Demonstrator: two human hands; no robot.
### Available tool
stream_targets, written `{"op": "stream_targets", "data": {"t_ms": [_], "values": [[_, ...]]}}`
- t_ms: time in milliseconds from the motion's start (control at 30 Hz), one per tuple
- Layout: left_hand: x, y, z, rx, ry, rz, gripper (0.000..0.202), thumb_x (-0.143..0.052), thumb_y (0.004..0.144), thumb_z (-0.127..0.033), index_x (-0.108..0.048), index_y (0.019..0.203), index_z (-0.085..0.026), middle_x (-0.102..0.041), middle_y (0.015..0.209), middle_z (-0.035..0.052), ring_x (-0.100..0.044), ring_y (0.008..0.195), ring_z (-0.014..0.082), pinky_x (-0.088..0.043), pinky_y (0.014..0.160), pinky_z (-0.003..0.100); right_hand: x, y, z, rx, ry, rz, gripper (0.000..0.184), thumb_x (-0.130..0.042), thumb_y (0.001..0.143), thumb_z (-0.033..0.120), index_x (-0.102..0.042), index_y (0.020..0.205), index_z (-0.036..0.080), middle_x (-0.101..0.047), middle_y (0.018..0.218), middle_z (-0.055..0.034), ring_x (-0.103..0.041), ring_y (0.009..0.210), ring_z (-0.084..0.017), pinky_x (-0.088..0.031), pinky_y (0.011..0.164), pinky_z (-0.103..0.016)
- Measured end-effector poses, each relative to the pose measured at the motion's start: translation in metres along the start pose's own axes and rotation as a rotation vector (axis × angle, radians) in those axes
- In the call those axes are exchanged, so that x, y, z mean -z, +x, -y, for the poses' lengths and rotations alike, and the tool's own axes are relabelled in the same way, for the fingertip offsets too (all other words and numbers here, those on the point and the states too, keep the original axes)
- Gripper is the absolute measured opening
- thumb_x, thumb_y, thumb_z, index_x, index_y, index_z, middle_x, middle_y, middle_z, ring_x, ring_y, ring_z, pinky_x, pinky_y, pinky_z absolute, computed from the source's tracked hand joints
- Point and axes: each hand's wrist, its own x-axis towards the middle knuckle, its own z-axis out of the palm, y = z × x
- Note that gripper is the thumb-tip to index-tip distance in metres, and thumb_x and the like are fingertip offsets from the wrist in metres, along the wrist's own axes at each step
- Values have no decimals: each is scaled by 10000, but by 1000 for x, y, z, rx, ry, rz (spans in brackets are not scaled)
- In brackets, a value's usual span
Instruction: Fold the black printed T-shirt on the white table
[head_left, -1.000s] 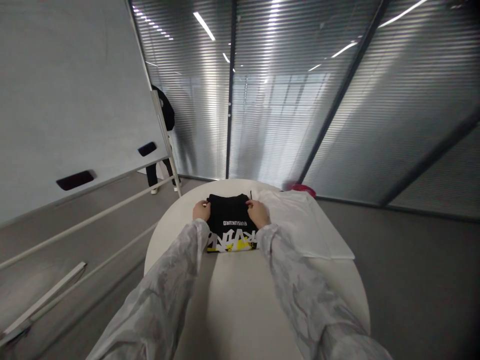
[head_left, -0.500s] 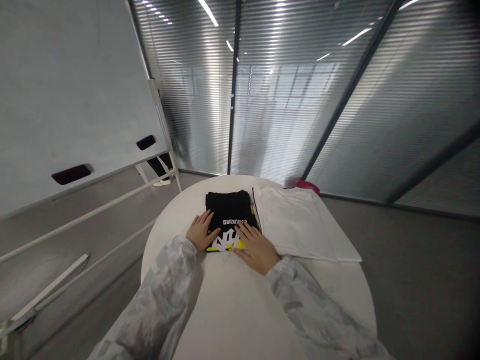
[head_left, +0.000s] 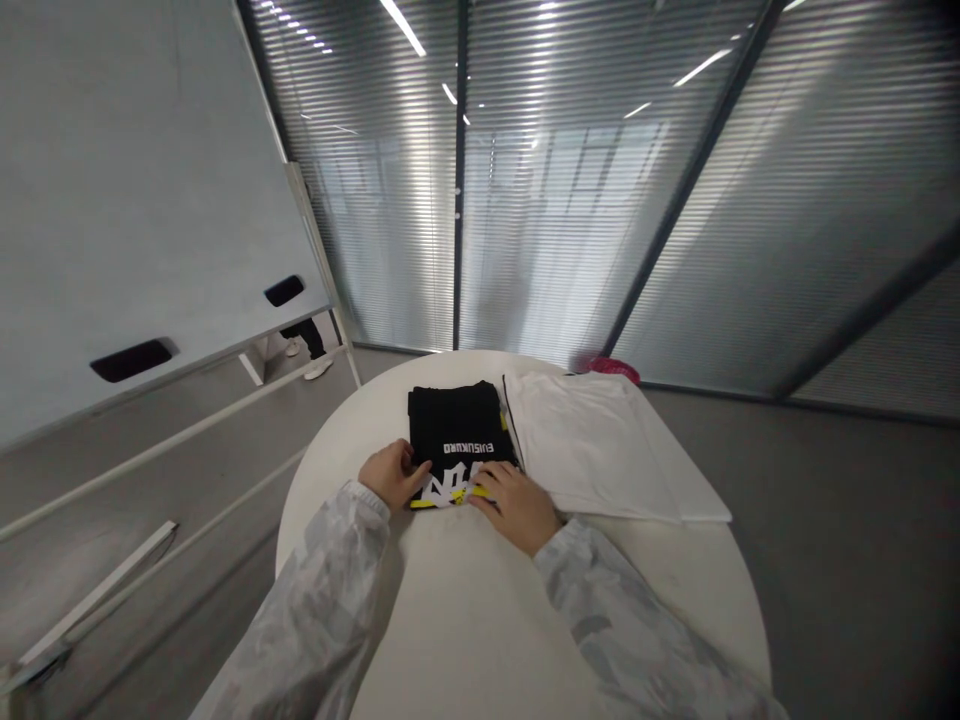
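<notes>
A folded black T-shirt (head_left: 456,428) with white and yellow print lies on a round white table (head_left: 465,620). My left hand (head_left: 390,476) is at the shirt's near left corner, fingers curled around the edge and thumb on top. At the near right corner, my right hand (head_left: 517,506) has its fingers bent over the printed hem, closed on the cloth. Both arms wear pale patterned sleeves.
A folded white garment (head_left: 600,445) lies right beside the black one, with something red (head_left: 615,369) behind it at the table's far edge. A tilted whiteboard on a stand (head_left: 135,200) is at left; another person's legs (head_left: 304,345) show behind it. Glass walls with blinds stand behind.
My hands moved from the shirt's far corners to its near edge, lay flat there, and now curl around the near corners. The other person walked behind the whiteboard.
</notes>
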Motion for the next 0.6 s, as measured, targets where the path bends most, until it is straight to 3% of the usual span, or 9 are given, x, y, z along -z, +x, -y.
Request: {"op": "stream_targets", "data": {"t_ms": [67, 167, 367, 467, 600], "values": [[1, -2, -2, -1, -24, 62, 308, -652, 988, -536, -670, 1023, -230, -747, 844, 48, -710, 761, 233, -460, 687, 330, 0, 3, 3, 23, -41, 4, 82, -725, 1070, 293, -742, 1098, 218, -742, 1160, -80, -672, 1093, -278, -579, 957, -427], [4, -3, -3, 18, -38, 123, 193, -615, 1014, -427, -678, 1008, -245, -758, 841, 29, -710, 751, 205, -435, 674, 302, -3, 3, 6, 94, -97, 11, 116, -710, 1081, 273, -729, 990, 203, -741, 1042, -72, -668, 1006, -267, -563, 899, -412], [11, -1, 5, 184, -39, 65, 125, -694, 912, -379, -673, 920, -256, -764, 821, 20, -727, 806, 225, -439, 679, 298, -2, -5, 9, 293, 129, 10, 199, -647, 1121, 372, -755, 1040, 226, -756, 1069, -56, -671, 996, -223, -529, 897, -370], [7, 0, 10, 222, -264, -17, 157, -731, 869, -375, -655, 945, -260, -783, 843, 2, -713, 732, 202, -473, 679, 296, 7, -5, 5, 93, 94, -95, 210, -594, 1113, 357, -750, 1066, 225, -747, 1115, -101, -662, 1035, -275, -509, 953, -432], [-3, 5, 16, 211, -620, -92, 363, -735, 876, -557, -634, 1042, -250, -745, 756, -15, -637, 568, 171, -473, 595, 289, 9, -1, -12, -237, -84, -177, 229, -588, 1071, 343, -716, 1194, 199, -738, 1163, -170, -629, 1104, -373, -448, 1032, -528]]}}
